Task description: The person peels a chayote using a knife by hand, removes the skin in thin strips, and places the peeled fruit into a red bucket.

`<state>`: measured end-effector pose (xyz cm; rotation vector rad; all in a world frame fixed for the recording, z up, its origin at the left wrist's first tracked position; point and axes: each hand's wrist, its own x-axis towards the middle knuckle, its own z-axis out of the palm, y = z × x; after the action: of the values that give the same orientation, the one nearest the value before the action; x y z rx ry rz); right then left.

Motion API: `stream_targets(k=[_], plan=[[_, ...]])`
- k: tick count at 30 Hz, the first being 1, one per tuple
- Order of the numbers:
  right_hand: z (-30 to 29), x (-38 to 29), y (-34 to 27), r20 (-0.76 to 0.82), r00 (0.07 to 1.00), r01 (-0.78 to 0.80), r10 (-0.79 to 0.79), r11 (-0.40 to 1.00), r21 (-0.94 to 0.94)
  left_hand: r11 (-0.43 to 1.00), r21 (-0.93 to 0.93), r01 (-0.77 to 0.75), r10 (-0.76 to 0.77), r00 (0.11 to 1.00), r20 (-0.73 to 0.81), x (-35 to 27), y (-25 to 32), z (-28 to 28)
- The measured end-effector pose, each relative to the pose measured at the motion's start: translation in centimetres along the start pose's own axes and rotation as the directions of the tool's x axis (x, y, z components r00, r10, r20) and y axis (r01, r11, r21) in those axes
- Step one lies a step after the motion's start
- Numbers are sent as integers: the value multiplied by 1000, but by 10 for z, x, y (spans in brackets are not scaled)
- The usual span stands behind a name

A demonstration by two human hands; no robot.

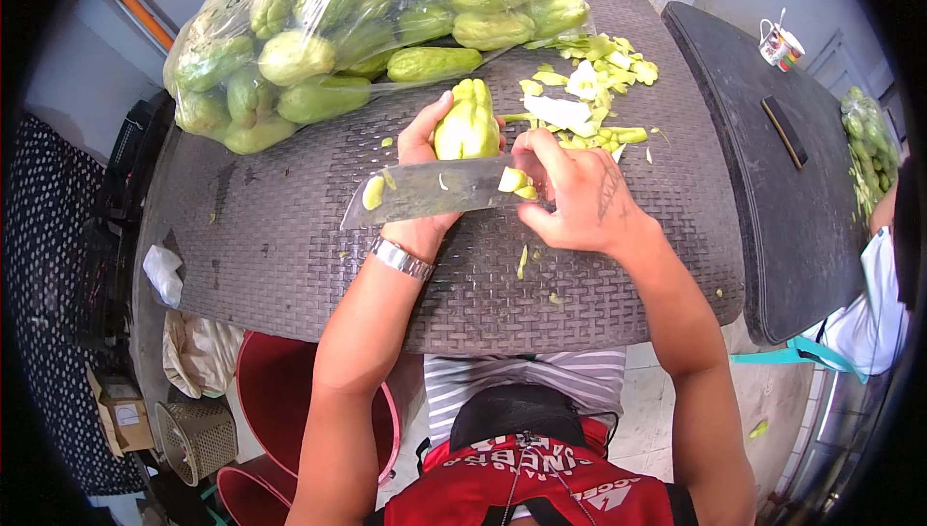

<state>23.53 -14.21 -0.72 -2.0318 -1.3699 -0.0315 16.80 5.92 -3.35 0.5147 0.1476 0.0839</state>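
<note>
A pale green chayote [467,121] rests in my left hand [424,131], stem end away from me. My right hand [579,186] grips a broad-bladed knife [434,189], held flat across the near end of the chayote. Its tip points left, over my left wrist. Bits of cut chayote [514,180] cling to the blade near my right fingers, and a thin slice sticks close to the tip. The knife's handle is mostly hidden by my right hand. Past my hands lies a heap of green peelings [605,70] on the woven-pattern table [275,236].
A large clear plastic bag of chayotes [362,34] covers the table's far left. To the right, a black table [731,121] holds a mug [781,44] and a dark bar-shaped object [784,131]. Another person sits there. Red bins [271,396] stand below on the left.
</note>
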Motion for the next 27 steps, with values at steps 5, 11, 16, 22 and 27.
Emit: stream_targets(k=[5, 11, 16, 22, 27], plan=[[-5, 1, 4, -105, 993, 38, -52, 990, -137, 1000, -7, -15, 15, 1000, -25, -4, -2, 8], [-2, 5, 6, -154, 985, 58, -77, 991, -124, 1000, -8, -8, 7, 999, -53, -1, -3, 3], [-5, 2, 4, -95, 993, 65, -77, 990, -125, 999, -18, 47, -47, 998, -34, -1, -7, 4], [-4, 2, 2, -62, 996, 62, -71, 988, -141, 997, -28, 69, -70, 997, -35, 0, -15, 7], [-2, 3, -1, -65, 996, 45, -56, 986, -159, 998, -56, 27, -26, 1000, 16, 0, -16, 5]])
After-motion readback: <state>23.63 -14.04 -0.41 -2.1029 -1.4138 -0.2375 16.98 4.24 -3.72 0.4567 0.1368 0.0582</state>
